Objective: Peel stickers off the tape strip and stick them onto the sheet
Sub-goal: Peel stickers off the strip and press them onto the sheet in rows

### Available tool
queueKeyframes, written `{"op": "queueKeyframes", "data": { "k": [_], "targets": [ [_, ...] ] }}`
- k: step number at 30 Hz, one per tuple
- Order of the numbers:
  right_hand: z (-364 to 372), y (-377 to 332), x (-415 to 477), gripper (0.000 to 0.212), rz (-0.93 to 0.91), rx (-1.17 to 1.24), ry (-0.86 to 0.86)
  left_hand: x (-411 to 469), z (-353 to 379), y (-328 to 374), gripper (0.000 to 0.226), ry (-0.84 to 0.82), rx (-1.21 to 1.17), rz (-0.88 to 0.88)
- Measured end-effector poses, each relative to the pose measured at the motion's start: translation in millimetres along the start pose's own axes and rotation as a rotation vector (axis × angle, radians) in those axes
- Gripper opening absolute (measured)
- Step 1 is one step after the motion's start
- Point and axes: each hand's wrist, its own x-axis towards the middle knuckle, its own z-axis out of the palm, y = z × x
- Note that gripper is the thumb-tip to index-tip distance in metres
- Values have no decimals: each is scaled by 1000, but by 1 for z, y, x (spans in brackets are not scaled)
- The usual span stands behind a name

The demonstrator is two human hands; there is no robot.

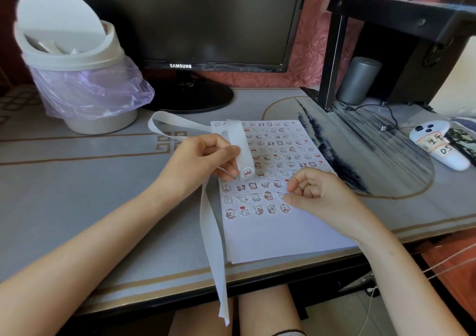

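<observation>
A white sheet [260, 235] lies on the desk, its upper part covered with several rows of small cartoon stickers. My left hand [198, 163] pinches a long white tape strip [213, 245] above the sheet's left edge. The strip bends over my fingers, and one bear sticker [247, 173] shows on the bent end. One tail hangs past the desk's front edge; the other loops back toward the bin. My right hand [316, 191] rests on the sheet with fingers curled, thumb and fingertip pressed on a sticker at the right end of the second-lowest row.
A white bin [77, 60] with a purple liner stands at the back left. A black monitor [206, 21] is behind the sheet. At the right stand a black shelf [401, 39], a grey cylinder [359, 80] and a white controller [438, 145] with a cable.
</observation>
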Motion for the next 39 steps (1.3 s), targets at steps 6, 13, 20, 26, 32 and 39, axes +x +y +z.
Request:
{"op": "queueKeyframes", "data": {
  "k": [6,13,20,26,32,39],
  "targets": [
    [-2,-2,-2,27,25,-4,-41,1,0,-1,18,0,1,2],
    [-11,-5,-3,25,34,-6,-164,1,0,-2,18,5,-11,10],
    [-7,-5,-2,28,45,-44,-131,1,1,-2,18,1,-15,12],
    [-4,-4,-1,22,59,27,-56,0,0,0,18,2,-23,28],
    [5,-7,0,15,4,-37,60,-1,0,2,18,2,-33,40],
    [23,-45,9,9,-204,96,211,-2,0,1,16,18,-73,43]
  ]
}}
